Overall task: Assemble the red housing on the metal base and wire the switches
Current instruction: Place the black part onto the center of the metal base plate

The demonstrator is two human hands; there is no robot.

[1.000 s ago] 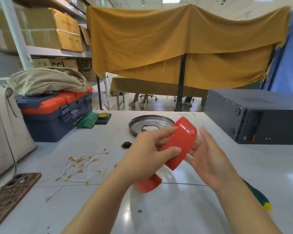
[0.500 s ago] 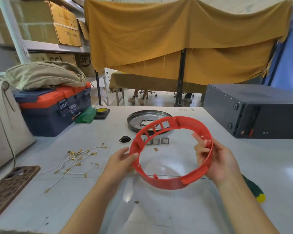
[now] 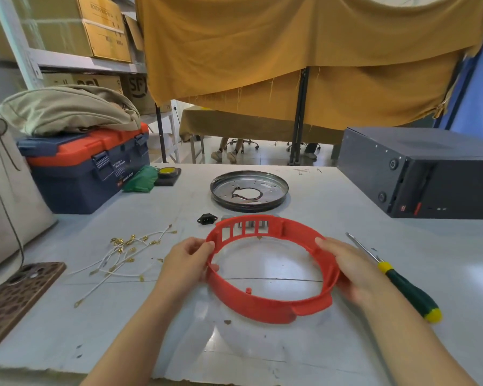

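Observation:
The red ring-shaped housing (image 3: pixel 265 307) lies level just above the table in front of me, its slotted window side turned away. My left hand (image 3: pixel 186 263) grips its left rim, thumb inside the ring. My right hand (image 3: pixel 349 270) grips its right rim. The round metal base (image 3: pixel 248 190) sits on the table beyond the ring. Small grey switches (image 3: pixel 247 227) show through the housing's slots. A black socket part (image 3: pixel 207 219) lies left of them. White wires with brass terminals (image 3: pixel 123 254) are scattered to the left.
A green-handled screwdriver (image 3: pixel 399 282) lies right of my right hand. A black metal box (image 3: pixel 424 174) stands at the back right. A blue and orange toolbox (image 3: pixel 87 168) and a beige bag (image 3: pixel 9 196) stand left; a patterned phone (image 3: pixel 14 296) lies near the left edge.
The housing was turned from edge-on to flat and lowered toward the table. Both hands shifted to its left and right rims.

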